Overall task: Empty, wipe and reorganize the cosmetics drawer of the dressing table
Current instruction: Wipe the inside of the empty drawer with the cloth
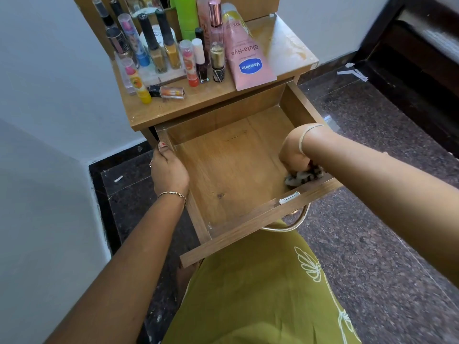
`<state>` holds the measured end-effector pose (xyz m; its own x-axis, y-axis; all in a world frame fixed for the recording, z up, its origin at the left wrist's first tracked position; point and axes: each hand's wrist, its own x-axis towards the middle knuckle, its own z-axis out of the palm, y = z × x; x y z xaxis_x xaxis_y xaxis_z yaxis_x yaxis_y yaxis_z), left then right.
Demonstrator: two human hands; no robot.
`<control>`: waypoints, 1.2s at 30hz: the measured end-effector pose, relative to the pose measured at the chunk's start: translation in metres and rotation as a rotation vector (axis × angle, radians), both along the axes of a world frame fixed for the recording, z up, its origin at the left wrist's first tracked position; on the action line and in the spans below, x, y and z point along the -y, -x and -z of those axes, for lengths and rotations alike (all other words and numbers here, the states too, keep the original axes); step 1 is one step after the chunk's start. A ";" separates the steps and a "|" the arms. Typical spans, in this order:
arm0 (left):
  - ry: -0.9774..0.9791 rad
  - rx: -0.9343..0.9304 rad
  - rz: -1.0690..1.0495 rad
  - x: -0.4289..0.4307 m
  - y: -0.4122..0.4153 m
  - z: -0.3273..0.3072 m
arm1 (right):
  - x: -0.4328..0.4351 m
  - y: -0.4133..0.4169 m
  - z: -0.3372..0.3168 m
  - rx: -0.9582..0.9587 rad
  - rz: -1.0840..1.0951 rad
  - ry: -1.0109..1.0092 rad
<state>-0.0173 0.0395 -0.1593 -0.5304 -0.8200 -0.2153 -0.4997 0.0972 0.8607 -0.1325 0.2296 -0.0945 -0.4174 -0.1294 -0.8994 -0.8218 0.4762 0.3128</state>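
The wooden drawer [223, 175] of the dressing table [273, 43] is pulled out, and its bare floor holds nothing but a patterned cloth [301, 176]. My right hand [294, 151] is inside at the front right corner, shut on that cloth and pressing it down. My left hand [167, 167] grips the drawer's left wall. On the tabletop stand several cosmetics: nail polish bottles [159, 43], lip balm tubes [190, 63], a green bottle [186, 16] and a pink Vaseline tube [246, 55] lying flat.
A metal handle [290, 225] hangs under the drawer front, close to my green dress [260, 294]. White walls stand at the left. Dark speckled floor [372, 244] spreads to the right, with a dark wooden frame [409, 58] at the far right.
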 end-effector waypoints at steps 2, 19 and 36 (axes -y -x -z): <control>-0.006 -0.005 0.001 0.001 0.000 0.001 | 0.013 -0.011 0.000 0.062 -0.050 0.037; 0.029 0.014 0.014 0.002 0.000 0.006 | 0.094 -0.080 0.010 0.376 -0.063 0.527; 0.200 0.001 0.055 0.001 -0.005 -0.007 | 0.006 -0.027 0.001 0.294 1.399 1.450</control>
